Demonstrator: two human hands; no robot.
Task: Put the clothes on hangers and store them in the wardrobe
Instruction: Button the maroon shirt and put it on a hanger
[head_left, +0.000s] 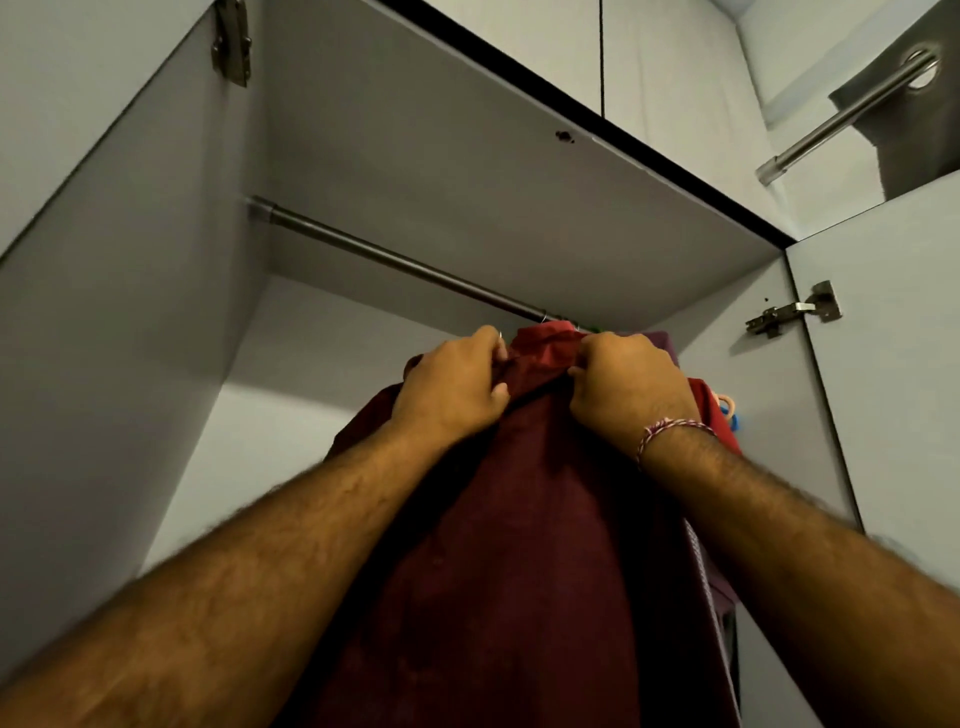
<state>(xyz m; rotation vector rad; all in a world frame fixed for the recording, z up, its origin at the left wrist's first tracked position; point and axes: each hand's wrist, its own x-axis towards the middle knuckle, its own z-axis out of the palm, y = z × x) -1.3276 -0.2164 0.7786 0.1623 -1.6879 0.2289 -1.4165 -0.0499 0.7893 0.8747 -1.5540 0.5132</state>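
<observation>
A dark red shirt (530, 545) hangs down from the metal rail (395, 260) inside the open wardrobe. Its hanger is hidden under the cloth; only a thin wire hook shows at the rail. My left hand (457, 384) grips the shirt's collar on the left side. My right hand (628, 384), with a thread band at the wrist, pinches the collar on the right side. Both hands are just below the rail's right end. Behind the shirt hang other clothes, a purple one (657, 338) among them.
The wardrobe's left wall (130, 312) and top panel (467, 171) frame the space. The right door (893, 364) stands open with a hinge (795, 309). Coloured hanger ends (727, 408) show at right. A curtain rod (852, 114) is at top right.
</observation>
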